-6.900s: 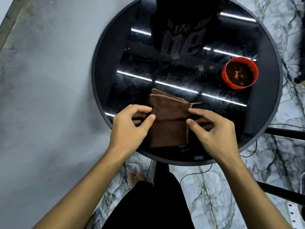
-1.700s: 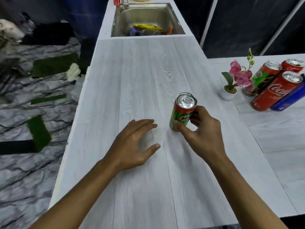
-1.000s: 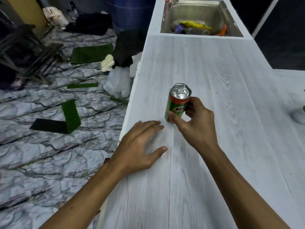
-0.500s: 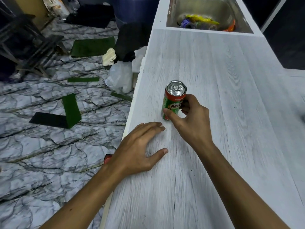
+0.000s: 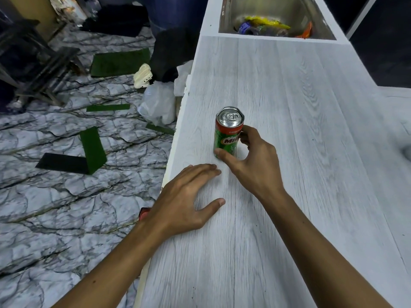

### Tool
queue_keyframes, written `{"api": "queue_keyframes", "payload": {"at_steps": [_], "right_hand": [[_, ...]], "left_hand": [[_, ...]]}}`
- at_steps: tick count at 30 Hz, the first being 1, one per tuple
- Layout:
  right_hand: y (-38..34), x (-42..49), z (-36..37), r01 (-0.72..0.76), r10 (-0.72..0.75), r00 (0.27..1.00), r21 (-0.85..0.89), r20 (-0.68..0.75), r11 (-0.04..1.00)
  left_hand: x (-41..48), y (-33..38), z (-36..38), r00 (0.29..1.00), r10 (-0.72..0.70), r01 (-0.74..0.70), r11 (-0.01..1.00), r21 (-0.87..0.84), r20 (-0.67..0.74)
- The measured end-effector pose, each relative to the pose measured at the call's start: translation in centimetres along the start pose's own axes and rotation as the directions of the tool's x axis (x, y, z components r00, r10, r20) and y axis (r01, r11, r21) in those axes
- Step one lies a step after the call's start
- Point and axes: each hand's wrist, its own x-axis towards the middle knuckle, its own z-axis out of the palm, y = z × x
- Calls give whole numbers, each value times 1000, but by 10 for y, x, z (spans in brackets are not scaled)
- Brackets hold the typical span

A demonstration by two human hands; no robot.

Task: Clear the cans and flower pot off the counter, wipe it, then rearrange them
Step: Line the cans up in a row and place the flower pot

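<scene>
A green and red Milo can (image 5: 227,136) stands upright on the white wood-grain counter (image 5: 289,134), near its left edge. My right hand (image 5: 251,161) is wrapped around the can's lower half, thumb on the front, fingers behind. My left hand (image 5: 189,198) lies flat on the counter just in front of the can, fingers spread, holding nothing. The other cans and the flower pot are out of view.
A steel sink (image 5: 275,16) with colourful wrappers sits at the counter's far end. The counter's left edge (image 5: 175,134) drops to a marble-pattern floor with white plastic bags (image 5: 159,103), green mat pieces (image 5: 93,147) and a dark metal rack (image 5: 37,63).
The view has swung left, so the other cans and the flower pot have left the frame. My right hand has carried the Milo can towards the counter's left edge. My left hand stays flat.
</scene>
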Motion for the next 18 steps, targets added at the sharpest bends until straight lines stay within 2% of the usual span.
{"api": "queue_keyframes", "payload": {"at_steps": [5,13,18], "right_hand": [[9,-21,-15,-13,24,998,-165,63,986],[28,-66,-54,115,-53,979,-320,196,940],[43,-94,-80,164,-71,970,-414,231,895]], "left_hand": [[1,10,4,1000,-2,2,1000,7,-14],[2,33,15,1000,-2,2,1000,11,2],[4,55,24,1000,14,-15,1000,14,23]]}}
